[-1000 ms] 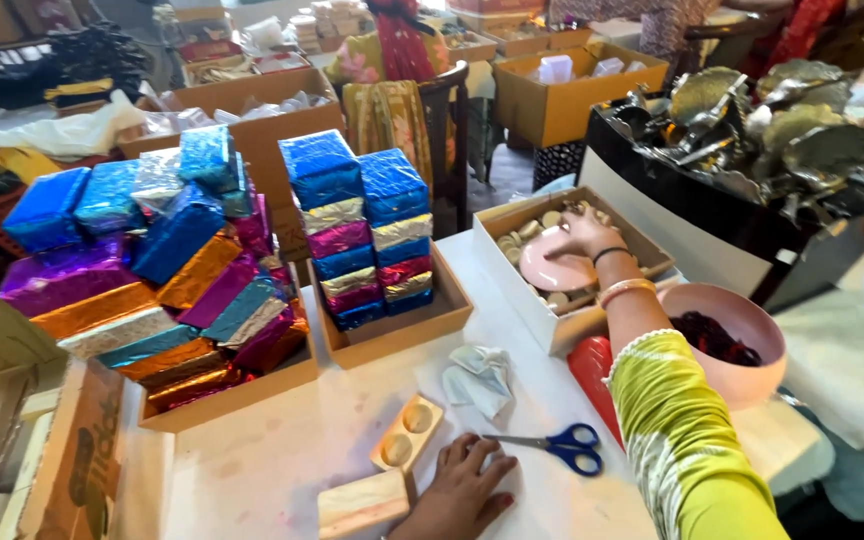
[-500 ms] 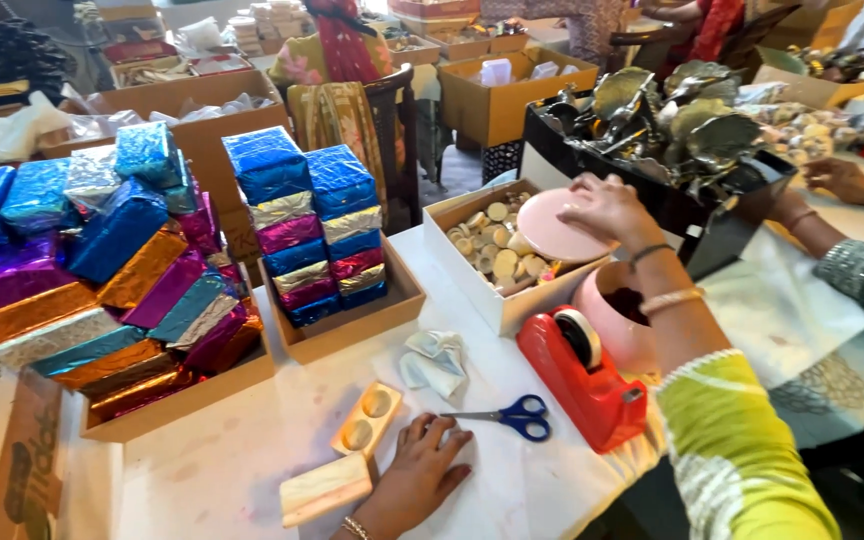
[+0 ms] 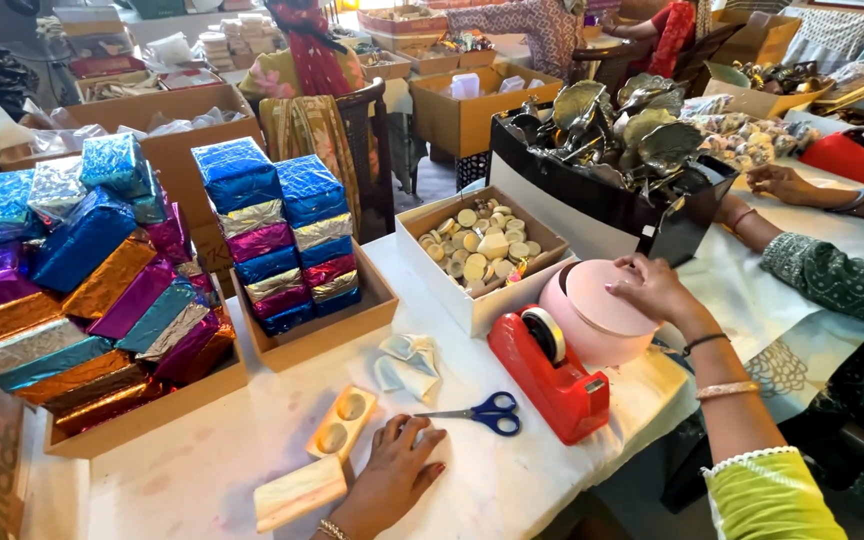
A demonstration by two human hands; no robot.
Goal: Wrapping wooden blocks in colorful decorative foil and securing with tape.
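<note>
I see the white cloth-covered surface (image 3: 202, 470) crowded with cardboard trays of foil-wrapped blocks (image 3: 272, 250). My right hand (image 3: 652, 290) rests on the round pale-pink tin (image 3: 597, 320), fingers spread over its lid in a loose grip, beside the red tape dispenser (image 3: 552, 370). My left hand (image 3: 397, 470) lies flat and open, holding nothing, touching the small wooden two-hollow mould (image 3: 342, 425). I'd judge it best to press the lid evenly, steadying the tin.

foil packs left (image 3: 82, 290): blue, purple, orange, silver wrapped blocks heaped in a cardboard tray, far left of surface
foil stack (image 3: 277, 235): 2 columns, blue tops, cardboard tray centre
white box (image 3: 482, 250): open, round pale pieces inside
</note>
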